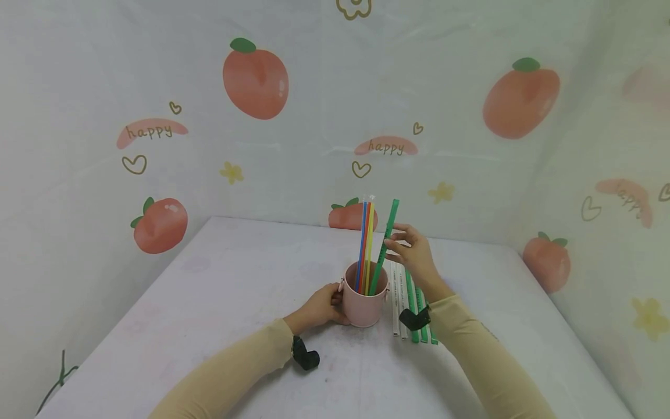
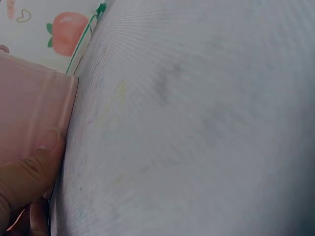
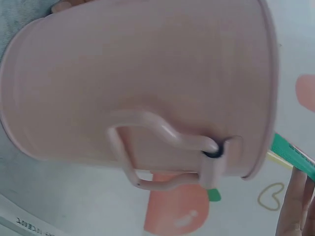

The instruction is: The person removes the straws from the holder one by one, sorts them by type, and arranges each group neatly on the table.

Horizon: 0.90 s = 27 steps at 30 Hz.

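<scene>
A person's left hand [image 1: 321,305] steadies a pale pink, round bucket with a smooth, glossy side [image 1: 361,311], which stands upright on a white, faintly stained tabletop [image 1: 262,361]. The left wrist view shows the thumb lying flat against the bucket's wall, with other fingers bent beneath it and partly cut off by the edge. The person's right hand [image 1: 419,256] is raised beside the bucket's mouth, its thumb and fingertips pinching a slim, straight green stick with dark printing [image 1: 391,215], the remaining fingers slightly spread. That stick leans to the right at the top, its lower end inside the bucket. Next to it, three thin straight sticks, one blue [image 1: 363,233], one red [image 1: 364,247] and one yellow [image 1: 369,233], stand close together in the bucket; clear wrapping seems to top them, though it is too small to be certain. Just right of the bucket, partly under the right forearm, printed white sticks [image 1: 395,314] and further green sticks [image 1: 414,329] lie roughly side by side on the tabletop. The right wrist view shows a pink looped handle [image 3: 192,142] on the bucket's side. Behind hangs a white backdrop printed with peaches [image 1: 314,87].
</scene>
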Each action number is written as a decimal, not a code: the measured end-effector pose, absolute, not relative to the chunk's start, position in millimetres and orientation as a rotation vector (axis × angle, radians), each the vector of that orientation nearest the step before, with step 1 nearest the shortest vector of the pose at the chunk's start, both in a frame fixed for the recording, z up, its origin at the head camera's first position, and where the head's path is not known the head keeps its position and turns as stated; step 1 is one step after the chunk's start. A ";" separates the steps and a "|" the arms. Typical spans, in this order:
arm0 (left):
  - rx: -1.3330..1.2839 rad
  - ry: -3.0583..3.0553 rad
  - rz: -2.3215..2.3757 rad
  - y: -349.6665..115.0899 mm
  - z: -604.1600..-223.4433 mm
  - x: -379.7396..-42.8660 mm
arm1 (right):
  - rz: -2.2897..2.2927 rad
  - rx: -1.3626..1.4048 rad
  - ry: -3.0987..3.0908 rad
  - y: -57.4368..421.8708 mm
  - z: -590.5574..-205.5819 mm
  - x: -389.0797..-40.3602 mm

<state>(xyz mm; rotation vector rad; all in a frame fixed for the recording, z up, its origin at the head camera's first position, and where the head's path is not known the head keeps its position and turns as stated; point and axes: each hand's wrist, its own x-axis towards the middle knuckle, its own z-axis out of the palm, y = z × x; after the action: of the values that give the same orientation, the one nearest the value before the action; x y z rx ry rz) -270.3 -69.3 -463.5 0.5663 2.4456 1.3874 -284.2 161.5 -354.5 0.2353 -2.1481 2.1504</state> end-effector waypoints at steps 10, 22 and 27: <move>0.559 2.434 1.399 -69.3 -461.9 -268.6 | 2.174 0.231 -2.060 167.1 -343.4 -285.5; 0.550 2.429 1.402 -69.7 -463.4 -269.2 | 2.171 0.224 -2.011 178.4 -330.8 -291.3; 0.554 2.422 1.406 -69.2 -463.1 -269.4 | 2.175 0.222 -1.975 182.9 -326.5 -293.5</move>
<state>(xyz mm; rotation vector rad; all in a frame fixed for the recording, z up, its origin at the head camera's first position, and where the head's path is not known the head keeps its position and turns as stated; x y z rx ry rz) -269.4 -69.2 -463.1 0.5536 2.4221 1.4061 -293.5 182.9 -326.5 0.2223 -1.9747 2.1751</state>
